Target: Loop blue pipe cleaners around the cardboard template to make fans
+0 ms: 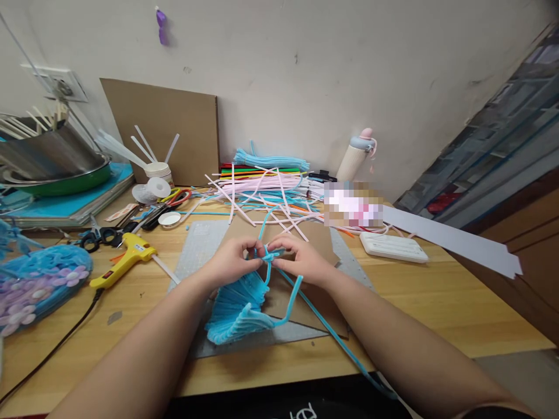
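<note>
Both hands meet over the middle of the table, pinching blue pipe cleaners where they cross. My left hand (238,260) is closed at the upper end of a ribbed blue pipe-cleaner piece (240,308), which fans out below it. Thumb and fingertips of my right hand (301,256) are closed on a blue pipe cleaner (271,256) at the crossing. One long blue strand (332,329) runs from there under my right forearm to the table's front edge. Another end bends upward from the piece's lower right. The fingertips partly hide the joint.
Cardboard (297,308) lies on a grey cutting mat (196,241) beneath my hands. Left of them are a yellow glue gun (126,259), scissors (99,234) and a blue flowered piece (48,285). Loose pipe cleaners (262,189) pile up behind; a white power strip (393,247) sits right.
</note>
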### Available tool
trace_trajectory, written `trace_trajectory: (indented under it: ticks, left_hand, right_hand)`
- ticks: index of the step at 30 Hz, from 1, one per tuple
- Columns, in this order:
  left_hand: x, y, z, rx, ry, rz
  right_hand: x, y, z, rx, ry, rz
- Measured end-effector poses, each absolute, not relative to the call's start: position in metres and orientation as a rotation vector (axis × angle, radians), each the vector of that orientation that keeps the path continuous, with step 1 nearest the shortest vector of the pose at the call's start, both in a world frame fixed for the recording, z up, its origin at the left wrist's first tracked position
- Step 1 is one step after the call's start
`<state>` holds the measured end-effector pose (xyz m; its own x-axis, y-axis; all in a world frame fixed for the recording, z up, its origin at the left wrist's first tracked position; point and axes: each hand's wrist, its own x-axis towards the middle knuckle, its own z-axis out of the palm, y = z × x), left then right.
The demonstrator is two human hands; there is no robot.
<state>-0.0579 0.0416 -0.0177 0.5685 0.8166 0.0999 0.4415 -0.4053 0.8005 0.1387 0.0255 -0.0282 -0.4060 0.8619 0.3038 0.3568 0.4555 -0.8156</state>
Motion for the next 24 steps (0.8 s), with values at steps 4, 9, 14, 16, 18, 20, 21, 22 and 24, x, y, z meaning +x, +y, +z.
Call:
trace_trajectory:
  ticks: [4,9,14,16,18,20,21,22,24]
  left_hand:
    - [-0.056,0.040,-0.017,1.922,1.008,0.592]
    - [-0.054,0.032,-0.001,1.834,1.058,0.595]
    - [-0.065,0.010,0.031,1.938,1.106,0.534]
    - [-0.070,-0.006,0.038,2.084,1.089,0.380]
    - [-0.072,-0.022,0.040,2.230,1.087,0.285]
    - [-0.071,-0.034,0.042,2.342,0.998,0.185]
    - [-0.072,-0.037,0.043,2.387,0.964,0.148]
    - [-0.073,-0.038,0.045,2.438,0.955,0.130]
    - [-0.078,-0.034,0.048,2.574,1.023,0.134]
  right_hand:
    - [0.132,0.022,-0.034,-1.001,-1.894,0.931]
    - [0.130,0.019,-0.035,-1.054,-1.821,0.890]
    - [0.131,0.021,-0.038,-1.166,-1.724,0.912]
    - [0.131,0.024,-0.039,-1.183,-1.694,0.950]
    - [0.132,0.026,-0.037,-1.190,-1.677,0.979]
    - [0.135,0.027,-0.032,-1.191,-1.692,0.992]
    - [0.137,0.026,-0.027,-1.192,-1.708,0.993]
    - [0.139,0.025,-0.023,-1.194,-1.728,0.993]
    - [0.144,0.022,-0.017,-1.208,-1.755,0.977]
